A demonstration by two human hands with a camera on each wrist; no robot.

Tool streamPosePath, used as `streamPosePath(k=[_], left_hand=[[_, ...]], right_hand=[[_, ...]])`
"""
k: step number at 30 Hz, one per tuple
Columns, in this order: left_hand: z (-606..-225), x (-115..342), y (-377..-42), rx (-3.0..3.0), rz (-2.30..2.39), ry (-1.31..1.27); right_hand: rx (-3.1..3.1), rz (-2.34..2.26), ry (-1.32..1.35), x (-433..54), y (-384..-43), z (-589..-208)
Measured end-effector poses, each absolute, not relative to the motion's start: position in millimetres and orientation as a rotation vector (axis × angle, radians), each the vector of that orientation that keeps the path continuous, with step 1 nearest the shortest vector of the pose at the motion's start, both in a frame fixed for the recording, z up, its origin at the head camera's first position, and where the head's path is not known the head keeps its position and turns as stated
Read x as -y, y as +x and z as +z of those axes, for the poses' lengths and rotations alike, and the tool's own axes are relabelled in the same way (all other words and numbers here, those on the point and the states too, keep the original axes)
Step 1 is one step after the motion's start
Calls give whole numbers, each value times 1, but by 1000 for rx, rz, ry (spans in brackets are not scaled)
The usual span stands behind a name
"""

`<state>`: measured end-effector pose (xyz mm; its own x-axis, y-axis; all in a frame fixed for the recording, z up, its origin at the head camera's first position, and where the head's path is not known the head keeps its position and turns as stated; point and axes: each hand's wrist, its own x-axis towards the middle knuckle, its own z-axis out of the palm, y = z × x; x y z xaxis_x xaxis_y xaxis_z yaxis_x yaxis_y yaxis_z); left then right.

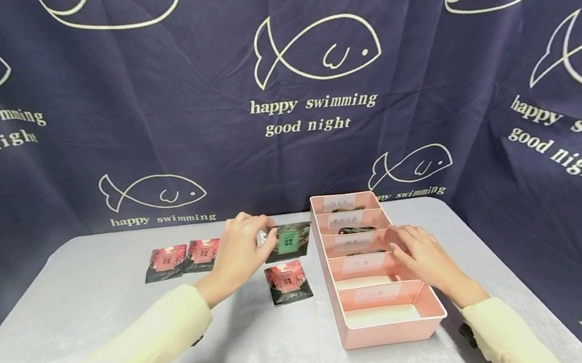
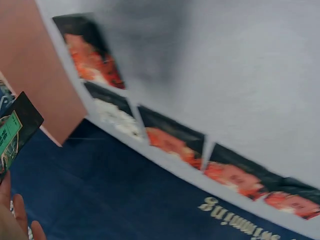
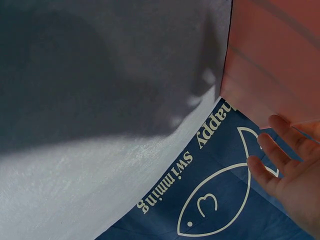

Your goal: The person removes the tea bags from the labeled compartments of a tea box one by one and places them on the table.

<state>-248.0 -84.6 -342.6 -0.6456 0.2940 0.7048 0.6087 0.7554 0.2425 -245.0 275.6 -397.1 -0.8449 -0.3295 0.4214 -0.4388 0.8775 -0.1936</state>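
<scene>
My left hand (image 1: 241, 246) pinches a green and black tea sachet (image 1: 289, 241) by its left edge, beside the pink divided box. The same green sachet (image 2: 12, 132) shows tilted near the box wall in the left wrist view. At the box's right rim is my right hand (image 1: 422, 253), its fingers loosely spread in the right wrist view. The pink box (image 1: 394, 333) has labelled compartments in a row; dark sachets (image 1: 358, 229) stand in the rear ones. A red and black sachet (image 1: 288, 282) lies on the table left of the box.
Farther left on the table lie red sachets (image 1: 166, 262), one partly behind my left hand. A whitish sachet (image 2: 117, 117) lies among them in the left wrist view. A dark blue curtain (image 1: 226, 110) with fish drawings hangs behind the grey table (image 1: 248, 359).
</scene>
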Motion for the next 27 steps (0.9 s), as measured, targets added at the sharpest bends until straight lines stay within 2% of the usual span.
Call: streamPosePath(k=[11,27], left_hand=[[-367,125,-236,2392,-620,-593],[-399,156,-222,2525,-692,-501]], right_hand=[[2665,415,565,-276,-245,-398],[2658,416,557,-276,-246,-400]])
